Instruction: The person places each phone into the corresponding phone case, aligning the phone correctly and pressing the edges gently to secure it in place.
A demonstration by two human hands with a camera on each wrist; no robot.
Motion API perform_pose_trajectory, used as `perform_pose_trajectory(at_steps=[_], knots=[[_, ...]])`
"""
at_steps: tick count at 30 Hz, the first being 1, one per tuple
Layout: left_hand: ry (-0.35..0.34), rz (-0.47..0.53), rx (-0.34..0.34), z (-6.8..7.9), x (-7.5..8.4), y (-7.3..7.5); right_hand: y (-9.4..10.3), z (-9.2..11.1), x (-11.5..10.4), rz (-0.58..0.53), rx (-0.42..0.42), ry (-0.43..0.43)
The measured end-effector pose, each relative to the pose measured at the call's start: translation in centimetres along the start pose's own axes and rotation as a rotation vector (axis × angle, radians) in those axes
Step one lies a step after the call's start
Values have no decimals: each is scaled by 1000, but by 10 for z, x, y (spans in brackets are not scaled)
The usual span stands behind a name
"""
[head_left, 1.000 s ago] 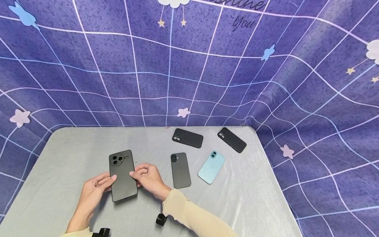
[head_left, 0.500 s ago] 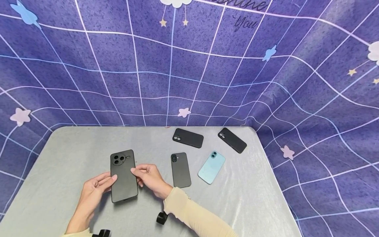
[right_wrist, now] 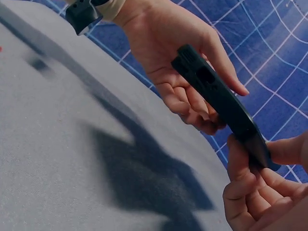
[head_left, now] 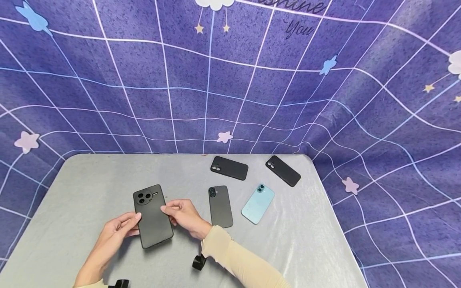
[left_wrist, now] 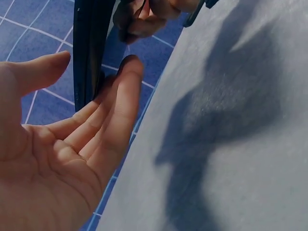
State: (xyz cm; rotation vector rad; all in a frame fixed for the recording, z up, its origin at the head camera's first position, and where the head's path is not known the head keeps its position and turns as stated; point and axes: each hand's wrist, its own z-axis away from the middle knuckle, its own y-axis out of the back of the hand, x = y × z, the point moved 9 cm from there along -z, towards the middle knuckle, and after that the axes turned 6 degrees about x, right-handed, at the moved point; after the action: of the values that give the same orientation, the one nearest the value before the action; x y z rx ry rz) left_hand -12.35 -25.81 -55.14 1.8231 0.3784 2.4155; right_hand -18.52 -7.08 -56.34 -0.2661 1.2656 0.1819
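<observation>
A large dark grey phone with a round camera island is held up over the left part of the table, its back toward the head camera. My right hand pinches its right edge, thumb on the back and fingers underneath. At the opposite edge is my left hand. In the left wrist view the left hand has its fingers extended under the phone, its thumb standing off from it. The right wrist view shows the phone edge-on, with the right hand gripping one side.
A smaller dark grey phone and a light blue phone lie right of my hands. Behind them are two black phone cases, one left and one right. A purple patterned curtain borders the grey table.
The phone has tilted, its lower end swinging right and its top dipping slightly. My left thumb has drawn back from its back to the left edge. My right hand keeps its pinch.
</observation>
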Motion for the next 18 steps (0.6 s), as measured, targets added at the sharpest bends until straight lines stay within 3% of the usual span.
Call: perform_pose_trajectory(at_steps=[6,12,18], knots=[[11,74,7,-6,1,10,-1,1,-3,54,-61,38],[-4,174,47,-8,3,32,-9,6,-1,131,-218,53],[23,28,26,-3,-3,35,-14,11,1,198,-305,25]])
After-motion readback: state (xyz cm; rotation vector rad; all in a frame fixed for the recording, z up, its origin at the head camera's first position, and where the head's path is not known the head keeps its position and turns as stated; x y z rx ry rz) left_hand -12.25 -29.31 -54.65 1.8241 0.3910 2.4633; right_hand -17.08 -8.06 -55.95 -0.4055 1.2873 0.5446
